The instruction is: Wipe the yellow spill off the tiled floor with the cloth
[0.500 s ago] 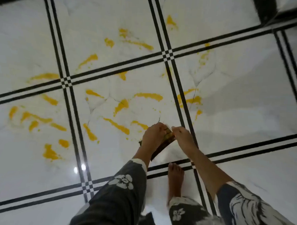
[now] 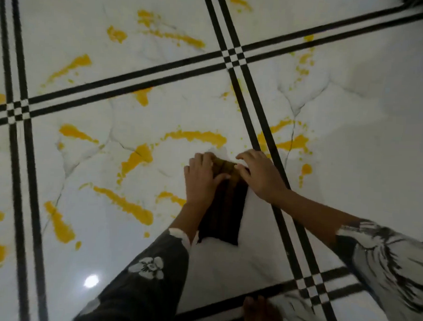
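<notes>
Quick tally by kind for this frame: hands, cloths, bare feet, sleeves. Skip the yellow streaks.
Hands: 2, left hand and right hand
Cloth: 1
Bare foot: 1
Sleeves: 2, left sleeve and right sleeve
Total: 6
</notes>
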The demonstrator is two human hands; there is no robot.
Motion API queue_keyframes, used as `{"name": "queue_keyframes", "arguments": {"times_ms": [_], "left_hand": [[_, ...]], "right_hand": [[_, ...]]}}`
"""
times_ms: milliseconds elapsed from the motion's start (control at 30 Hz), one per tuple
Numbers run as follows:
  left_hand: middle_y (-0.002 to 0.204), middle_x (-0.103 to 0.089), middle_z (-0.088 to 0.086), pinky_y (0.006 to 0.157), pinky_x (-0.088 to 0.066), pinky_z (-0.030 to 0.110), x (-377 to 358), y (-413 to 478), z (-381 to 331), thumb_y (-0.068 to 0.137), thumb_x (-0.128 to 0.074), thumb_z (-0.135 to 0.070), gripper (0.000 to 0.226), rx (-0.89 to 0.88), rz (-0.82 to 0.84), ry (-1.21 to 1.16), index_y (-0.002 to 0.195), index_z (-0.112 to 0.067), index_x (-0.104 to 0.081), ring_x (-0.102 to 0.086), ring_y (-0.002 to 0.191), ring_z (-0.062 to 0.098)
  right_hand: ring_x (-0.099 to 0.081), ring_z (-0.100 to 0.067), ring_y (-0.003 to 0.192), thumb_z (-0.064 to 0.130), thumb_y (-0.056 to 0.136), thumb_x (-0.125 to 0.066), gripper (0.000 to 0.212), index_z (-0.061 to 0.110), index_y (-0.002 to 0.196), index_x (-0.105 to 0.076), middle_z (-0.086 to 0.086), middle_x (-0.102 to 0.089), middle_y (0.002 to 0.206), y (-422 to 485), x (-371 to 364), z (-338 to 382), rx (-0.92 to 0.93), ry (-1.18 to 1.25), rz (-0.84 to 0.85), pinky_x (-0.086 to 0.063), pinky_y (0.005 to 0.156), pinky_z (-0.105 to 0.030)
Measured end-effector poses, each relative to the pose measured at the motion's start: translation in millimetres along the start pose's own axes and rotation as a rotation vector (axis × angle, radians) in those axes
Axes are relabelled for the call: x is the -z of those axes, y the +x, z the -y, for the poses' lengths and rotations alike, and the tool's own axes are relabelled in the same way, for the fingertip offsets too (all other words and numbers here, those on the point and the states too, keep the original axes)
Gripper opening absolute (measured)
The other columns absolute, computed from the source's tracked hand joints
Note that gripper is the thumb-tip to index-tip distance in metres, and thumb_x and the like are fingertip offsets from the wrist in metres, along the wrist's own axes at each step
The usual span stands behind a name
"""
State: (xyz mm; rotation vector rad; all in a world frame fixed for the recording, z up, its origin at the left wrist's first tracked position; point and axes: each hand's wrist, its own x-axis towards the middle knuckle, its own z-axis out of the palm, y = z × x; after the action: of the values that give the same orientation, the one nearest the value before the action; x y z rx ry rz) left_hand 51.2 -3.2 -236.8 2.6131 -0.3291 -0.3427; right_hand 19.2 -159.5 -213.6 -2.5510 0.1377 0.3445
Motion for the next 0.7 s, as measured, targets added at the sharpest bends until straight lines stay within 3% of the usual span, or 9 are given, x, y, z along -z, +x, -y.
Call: {"name": "queue_keyframes", "arguments": {"times_ms": [133, 267, 333, 400, 467, 600, 700], "left_hand": [[0.119, -0.052, 0.012, 0.087, -0.03, 0.036, 4.5, 44.1, -8.4, 0.08, -0.067, -0.04, 0.054, -0.064, -0.131, 0.041, 0.122, -0.01, -0.051, -0.046, 0.11, 0.031], [0.137, -0.048, 0.012, 0.107, -0.029, 0.04, -6.9, 20.5, -39.1, 0.096, -0.045, -0.026, 0.043, -0.009, -0.255, -0.214, 0.135, -0.007, -0.044, -0.041, 0.128, 0.028], [0.147, -0.038, 0.013, 0.115, -0.023, 0.043, -19.4, -0.5, -40.8, 0.1, -0.022, -0.038, 0.055, -0.056, -0.197, -0.204, 0.141, -0.005, -0.036, -0.032, 0.138, 0.026], [0.15, -0.033, 0.011, 0.118, -0.014, 0.039, -32.4, -8.5, -26.8, 0.098, -0.006, -0.047, 0.068, -0.176, -0.098, 0.021, 0.143, -0.004, -0.032, -0.027, 0.14, 0.021], [0.147, -0.039, 0.011, 0.115, -0.014, 0.036, -40.7, 0.3, -14.4, 0.098, -0.014, -0.042, 0.062, -0.234, -0.054, 0.216, 0.141, -0.003, -0.037, -0.034, 0.137, 0.02], [0.142, -0.046, 0.01, 0.112, -0.026, 0.04, -45.6, 28.7, -30.0, 0.096, -0.022, -0.039, 0.058, -0.086, -0.047, 0.258, 0.137, -0.003, -0.044, -0.043, 0.132, 0.02], [0.145, -0.043, 0.008, 0.114, -0.024, 0.037, -39.8, 7.3, -7.5, 0.099, -0.011, -0.041, 0.062, -0.243, 0.034, 0.302, 0.139, -0.005, -0.042, -0.04, 0.134, 0.02]], "right_hand": [[-0.052, -0.027, 0.108, 0.032, 0.092, -0.038, 0.039, 0.006, 0.112, -0.059, -0.011, -0.057, 0.115, 4.8, -10.0, -11.4, 0.107, -0.109, -0.249, -0.041, 0.086, -0.035], [-0.046, -0.022, 0.119, 0.026, 0.093, -0.032, 0.04, 0.008, 0.12, -0.057, -0.009, -0.055, 0.125, -8.5, -31.6, -21.2, 0.019, -0.063, -0.392, -0.041, 0.099, -0.042], [-0.044, -0.022, 0.125, 0.023, 0.094, -0.026, 0.045, 0.007, 0.125, -0.055, -0.009, -0.052, 0.132, -13.4, -39.8, -25.8, -0.072, -0.023, -0.448, -0.038, 0.104, -0.046], [-0.041, -0.021, 0.131, 0.023, 0.095, -0.023, 0.047, 0.009, 0.131, -0.051, -0.007, -0.048, 0.139, -14.0, -42.6, -31.2, -0.115, -0.027, -0.461, -0.033, 0.109, -0.043], [-0.038, -0.02, 0.134, 0.025, 0.098, -0.023, 0.047, 0.01, 0.135, -0.047, -0.006, -0.045, 0.142, -12.1, -46.1, -33.6, -0.109, -0.071, -0.45, -0.027, 0.111, -0.035], [-0.037, -0.018, 0.133, 0.033, 0.101, -0.01, 0.055, 0.007, 0.135, -0.044, -0.008, -0.046, 0.141, 4.6, -52.0, -32.5, -0.159, -0.07, -0.474, -0.021, 0.109, -0.03], [-0.034, -0.019, 0.135, 0.038, 0.1, -0.009, 0.058, 0.005, 0.137, -0.04, -0.009, -0.042, 0.144, 20.4, -49.5, -27.3, -0.129, -0.129, -0.425, -0.017, 0.11, -0.03]]}}
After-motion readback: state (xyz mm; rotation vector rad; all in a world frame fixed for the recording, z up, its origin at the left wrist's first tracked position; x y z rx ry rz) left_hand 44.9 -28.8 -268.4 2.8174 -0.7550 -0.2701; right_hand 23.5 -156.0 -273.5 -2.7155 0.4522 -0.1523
